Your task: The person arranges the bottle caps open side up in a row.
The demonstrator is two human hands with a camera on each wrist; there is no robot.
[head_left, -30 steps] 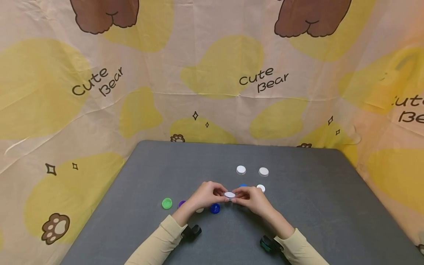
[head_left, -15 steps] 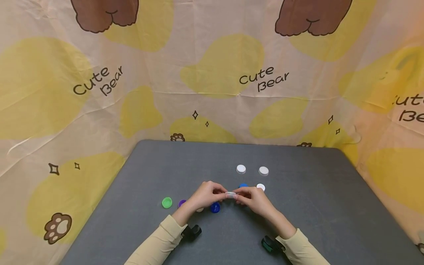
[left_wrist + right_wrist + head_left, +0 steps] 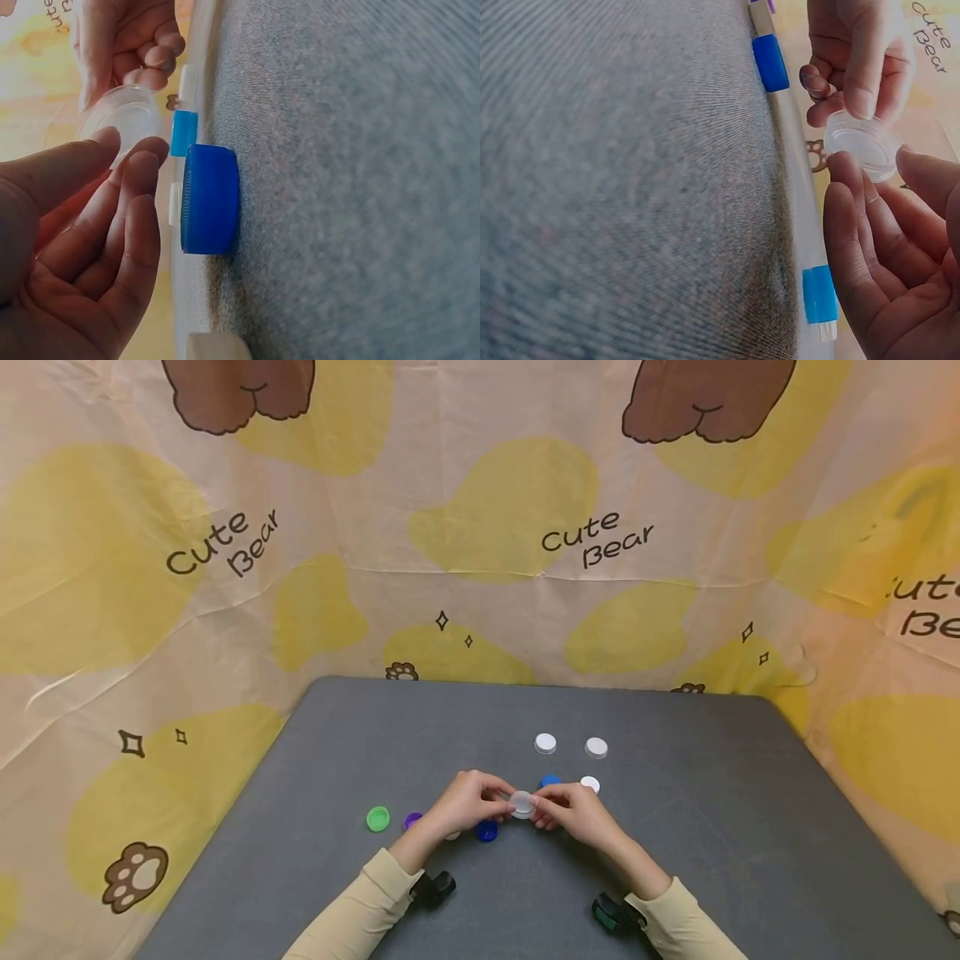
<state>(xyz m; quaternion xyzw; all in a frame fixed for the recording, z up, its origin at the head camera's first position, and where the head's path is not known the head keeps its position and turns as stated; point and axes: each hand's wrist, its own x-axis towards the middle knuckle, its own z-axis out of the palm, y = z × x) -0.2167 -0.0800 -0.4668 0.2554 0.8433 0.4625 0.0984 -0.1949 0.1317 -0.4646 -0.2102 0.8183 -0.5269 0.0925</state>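
A translucent, whitish round cap [image 3: 522,804] is held above the table between both hands, its round face tilted toward the head camera. On one side my left hand [image 3: 468,802] pinches its rim between thumb and fingers. From the opposite side my right hand [image 3: 576,811] grips the rim the same way. Up close in the right wrist view, the clear cap [image 3: 864,146] shows a raised rim around its face. Beneath the left hand a dark blue cap [image 3: 487,831] lies on the table, seen with ridged sides as the blue cap [image 3: 211,200] in the left wrist view.
Farther back on the grey table [image 3: 420,727] lie two white caps [image 3: 545,743] [image 3: 596,747]. Just beyond the right hand are a white cap [image 3: 590,784] and a lighter blue cap [image 3: 551,782]. To the left sit a green cap [image 3: 378,818] and a partly hidden purple cap [image 3: 412,821].
The held cap has turned between my fingers, from lying nearly flat, through almost edge-on, to facing the head camera. Both hands have stayed in nearly the same place.
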